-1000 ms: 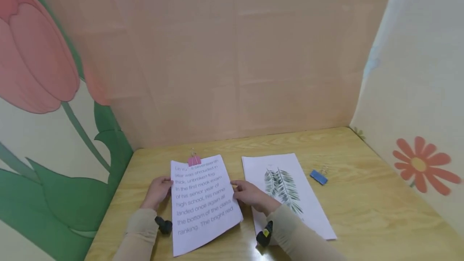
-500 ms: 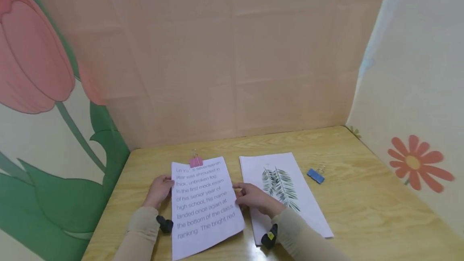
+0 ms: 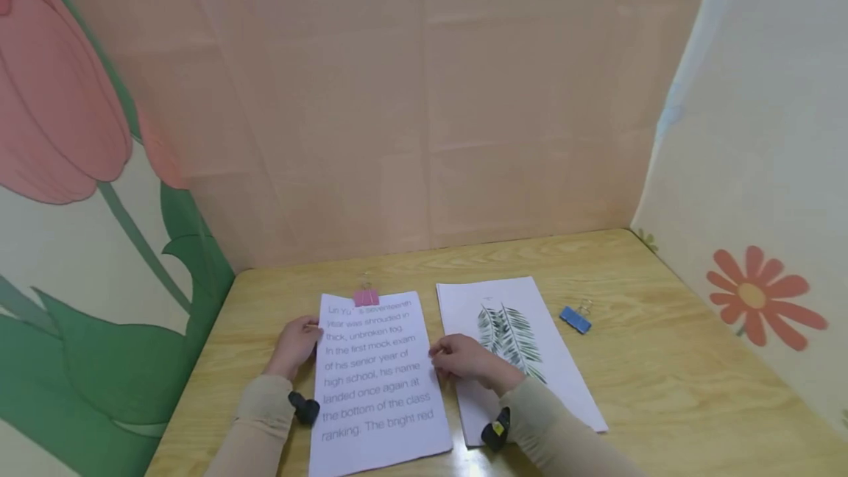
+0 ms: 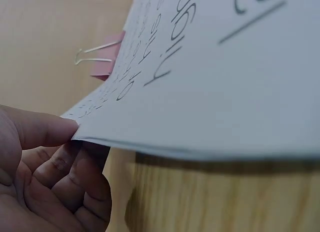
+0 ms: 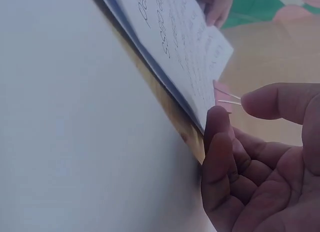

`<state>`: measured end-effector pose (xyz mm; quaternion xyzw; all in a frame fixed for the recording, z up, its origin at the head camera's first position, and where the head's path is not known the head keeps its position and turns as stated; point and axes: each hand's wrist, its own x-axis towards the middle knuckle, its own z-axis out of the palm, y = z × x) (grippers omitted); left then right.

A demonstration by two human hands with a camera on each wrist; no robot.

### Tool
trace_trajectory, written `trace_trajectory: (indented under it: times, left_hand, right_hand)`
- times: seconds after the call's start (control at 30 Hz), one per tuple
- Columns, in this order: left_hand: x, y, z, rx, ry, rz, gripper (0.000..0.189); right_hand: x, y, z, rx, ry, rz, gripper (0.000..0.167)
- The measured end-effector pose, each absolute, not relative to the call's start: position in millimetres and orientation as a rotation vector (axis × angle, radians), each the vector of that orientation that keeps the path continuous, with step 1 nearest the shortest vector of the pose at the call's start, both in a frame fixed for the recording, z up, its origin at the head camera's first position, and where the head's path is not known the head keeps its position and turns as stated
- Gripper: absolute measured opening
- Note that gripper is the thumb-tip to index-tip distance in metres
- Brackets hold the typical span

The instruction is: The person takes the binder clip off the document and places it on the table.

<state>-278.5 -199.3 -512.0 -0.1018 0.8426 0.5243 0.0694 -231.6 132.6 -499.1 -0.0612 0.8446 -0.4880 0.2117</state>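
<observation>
A stack of printed paper sheets [image 3: 374, 396] lies at the front left of the table, a pink binder clip [image 3: 366, 298] on its top edge. My left hand [image 3: 294, 346] pinches the stack's left edge; the left wrist view has the thumb on top and curled fingers beneath. Beside the right edge is my right hand [image 3: 472, 361]. In the right wrist view, a gap parts this hand's thumb from its loosely bent fingers [image 5: 218, 157], with no paper between them. Partly under the right forearm lies a second stack of paper [image 3: 550, 359], with a printed green leaf picture.
A blue binder clip [image 3: 575, 319] lies on the wooden table [image 3: 669, 366], right of the leaf-picture stack. Patterned side panels and a pinkish back sheet [image 3: 424, 131] enclose the table.
My right hand has let go of the text stack's right edge. That stack has straightened, and its lower right corner has come down. My left hand still pinches the left edge.
</observation>
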Motion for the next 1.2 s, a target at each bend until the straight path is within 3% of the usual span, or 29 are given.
trace_trajectory:
  times: [0.43, 1.2]
  left_hand:
    - [-274, -197, -516, -0.348, 2.535, 1.596, 0.016]
    - [-271, -194, -519, -0.315, 2.594, 1.717, 0.011]
  right_hand:
    - [-250, 121, -499, -0.224, 2.441, -1.281, 0.024]
    - [-271, 98, -483, -0.345, 2.699, -1.221, 0.026]
